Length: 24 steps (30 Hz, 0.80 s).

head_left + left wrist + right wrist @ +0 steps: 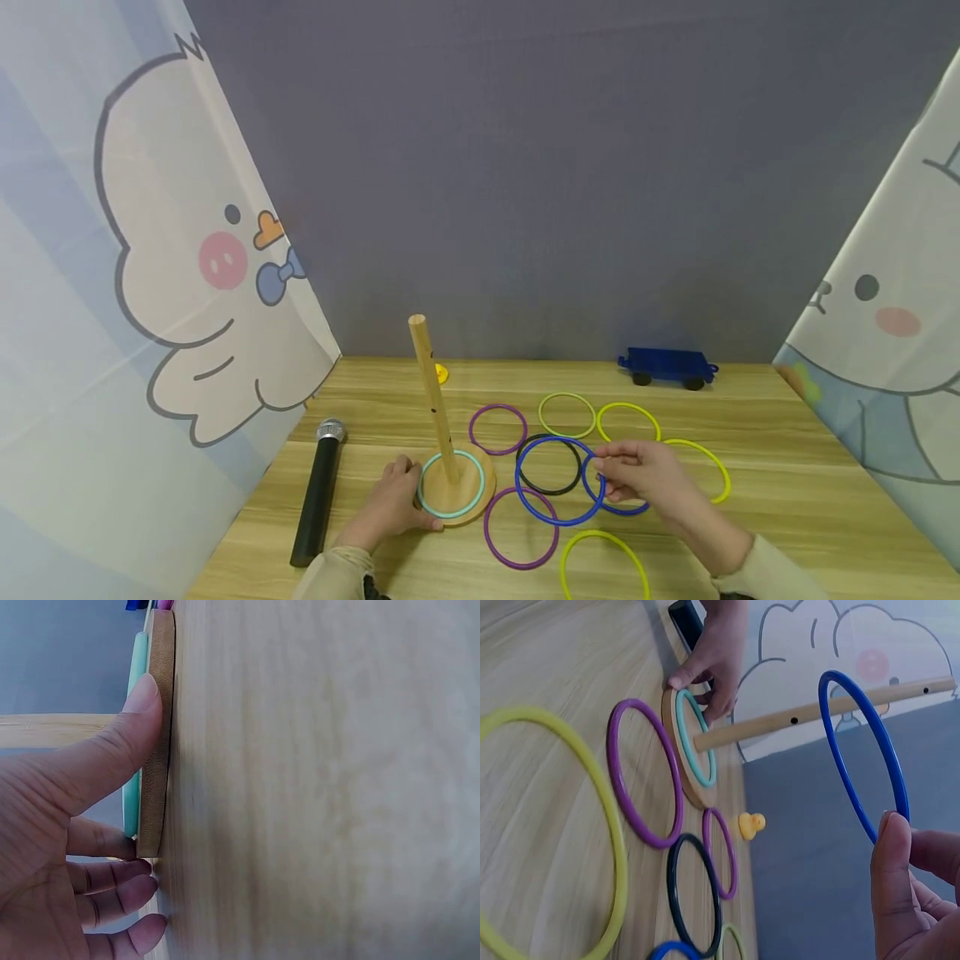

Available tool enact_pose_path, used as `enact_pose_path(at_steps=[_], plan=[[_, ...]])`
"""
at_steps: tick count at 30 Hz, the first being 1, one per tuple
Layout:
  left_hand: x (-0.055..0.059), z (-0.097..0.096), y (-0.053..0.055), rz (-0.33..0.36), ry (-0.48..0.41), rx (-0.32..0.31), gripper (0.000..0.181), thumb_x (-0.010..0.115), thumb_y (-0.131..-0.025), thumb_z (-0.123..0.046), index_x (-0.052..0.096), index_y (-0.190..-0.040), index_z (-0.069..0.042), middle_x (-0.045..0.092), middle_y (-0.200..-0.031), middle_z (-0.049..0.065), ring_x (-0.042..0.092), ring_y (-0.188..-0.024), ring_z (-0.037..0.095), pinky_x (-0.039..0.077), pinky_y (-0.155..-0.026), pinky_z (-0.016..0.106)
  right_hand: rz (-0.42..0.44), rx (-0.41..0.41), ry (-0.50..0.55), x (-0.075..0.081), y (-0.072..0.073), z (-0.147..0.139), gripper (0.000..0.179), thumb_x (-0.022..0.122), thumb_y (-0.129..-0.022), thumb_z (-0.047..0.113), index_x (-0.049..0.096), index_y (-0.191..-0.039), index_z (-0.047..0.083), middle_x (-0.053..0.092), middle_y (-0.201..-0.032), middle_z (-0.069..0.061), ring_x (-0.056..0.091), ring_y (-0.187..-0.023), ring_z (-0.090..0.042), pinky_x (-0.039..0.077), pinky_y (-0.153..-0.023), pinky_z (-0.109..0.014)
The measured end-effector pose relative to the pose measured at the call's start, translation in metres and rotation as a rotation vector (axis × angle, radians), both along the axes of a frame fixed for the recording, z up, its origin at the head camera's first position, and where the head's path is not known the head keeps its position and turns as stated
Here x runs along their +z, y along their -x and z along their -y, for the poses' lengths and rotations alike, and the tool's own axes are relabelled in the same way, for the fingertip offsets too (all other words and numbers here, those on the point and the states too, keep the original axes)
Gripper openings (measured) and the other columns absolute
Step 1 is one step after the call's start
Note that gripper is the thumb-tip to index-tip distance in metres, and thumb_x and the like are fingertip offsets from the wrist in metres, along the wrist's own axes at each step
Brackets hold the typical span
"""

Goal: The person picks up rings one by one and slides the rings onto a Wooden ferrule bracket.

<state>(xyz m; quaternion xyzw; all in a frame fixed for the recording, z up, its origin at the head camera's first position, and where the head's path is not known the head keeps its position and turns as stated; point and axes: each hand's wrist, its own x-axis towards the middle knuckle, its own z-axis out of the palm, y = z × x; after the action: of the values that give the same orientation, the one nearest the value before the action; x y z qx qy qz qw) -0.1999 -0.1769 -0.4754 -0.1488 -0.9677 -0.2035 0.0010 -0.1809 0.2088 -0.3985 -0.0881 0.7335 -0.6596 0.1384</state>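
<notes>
A wooden ring-toss stand has a round base [490, 480] and an upright post [435, 400]. Around the post's foot, a turquoise ring [450, 517] lies on that base. My left hand [392, 504] grips the base's left edge; thumb [124, 746] and index finger bear on its rim in the left wrist view. My right hand [648, 479] pinches a blue ring [885, 742] between thumb and fingers. This ring is held up above the table, to the right of the post and apart from it.
Purple rings [521, 567], a black ring [550, 492], another blue ring [630, 511], a light green ring [567, 395] and several yellow rings [727, 482] lie right of the stand. A microphone [317, 500] lies left. Behind are a yellow duck [750, 825] and a blue toy wagon [667, 365].
</notes>
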Motion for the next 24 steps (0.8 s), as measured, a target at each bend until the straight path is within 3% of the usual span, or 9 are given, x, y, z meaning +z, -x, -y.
enact_pose_path(at_steps=[10,24], plan=[[0.0,0.001,0.0,0.008,-0.008,-0.004,0.097,0.092,-0.057,-0.045,0.055,-0.124,0.015,0.049,-0.107,0.015,0.048,-0.1,0.033,0.049,-0.083,0.053,-0.011,0.042,0.036,0.009,0.004,0.023,0.04,0.066,-0.094,0.015,0.057,-0.118,-0.015,0.067,-0.082,-0.006,0.064,-0.067,-0.012,0.057,-0.063,-0.027],[-0.002,0.002,0.0,-0.013,-0.015,-0.001,0.098,0.092,-0.056,-0.047,0.055,-0.124,0.014,0.049,-0.107,0.014,0.049,-0.098,0.032,0.049,-0.081,0.054,-0.045,0.048,0.068,0.034,0.009,0.062,0.038,0.067,-0.093,0.013,0.059,-0.117,-0.014,0.068,-0.081,-0.007,0.063,-0.064,-0.013,0.057,-0.063,-0.028]])
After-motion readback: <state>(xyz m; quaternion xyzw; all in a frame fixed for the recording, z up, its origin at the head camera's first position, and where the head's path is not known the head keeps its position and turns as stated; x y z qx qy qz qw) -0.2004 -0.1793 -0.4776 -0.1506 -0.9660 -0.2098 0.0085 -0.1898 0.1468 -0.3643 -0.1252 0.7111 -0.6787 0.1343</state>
